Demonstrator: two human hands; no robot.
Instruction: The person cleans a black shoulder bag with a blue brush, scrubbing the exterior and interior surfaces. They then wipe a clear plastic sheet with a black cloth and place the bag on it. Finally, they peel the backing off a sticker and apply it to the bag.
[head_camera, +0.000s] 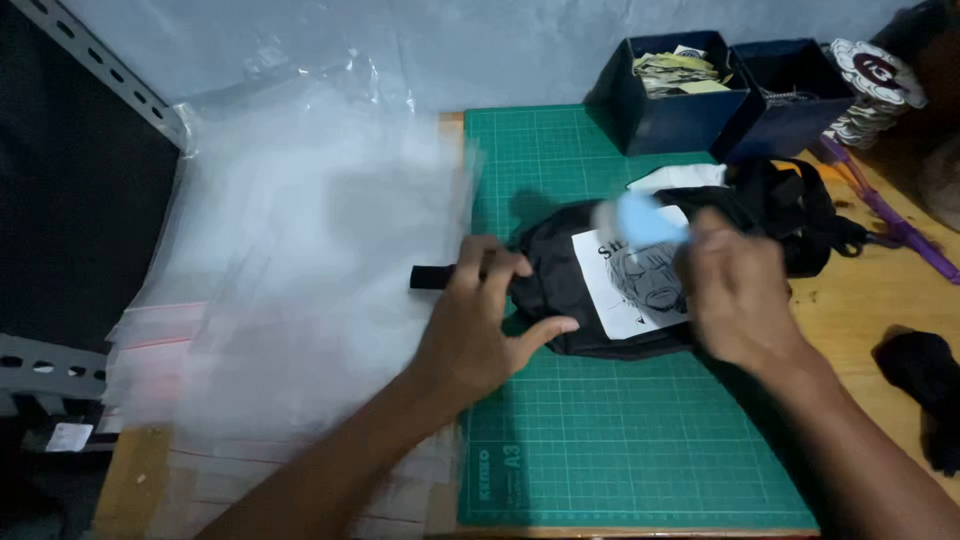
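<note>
pressing down on a folded black fabric bundle (560, 290) w/ the left hand (480, 325), fingers spread over its left end and thumb splayed toward the middle, prob to keep the fold flat and stop it springing open. a short black strap end (430, 277) sticks out from under the fingers onto the plastic. the bundle lies across the upper middle of the green cutting mat (620, 440), w/ a white printed patch (625, 290) showing a line drawing facing up.

right hand (735, 295) hovers over the right part of the bundle, curled around a pale blue object (640, 220) that's motion-blurred; can't tell what it is, but the grip looks closed on it. behind that hand sits more black fabric w/ straps (790, 215) and a bit of white cloth or paper (680, 178).

left of the mat is a stack of clear plastic bags (300, 260) w/ red seal strips, overlapping the mat's edge, close enough to reach w/o moving. 2 dark blue open boxes (720, 95) stand at the mat's far edge, 1 w/ paper slips, the other hard to read. round white-and-dark stickers or patches (870, 90) pile up at far right, a purple tool (900, 230) lies on the wooden table (870, 300), and another black item (925, 375) sits near the right edge. a grey wall runs behind, w/ a slotted metal shelf frame (90, 60) at left. light is dim.
</note>
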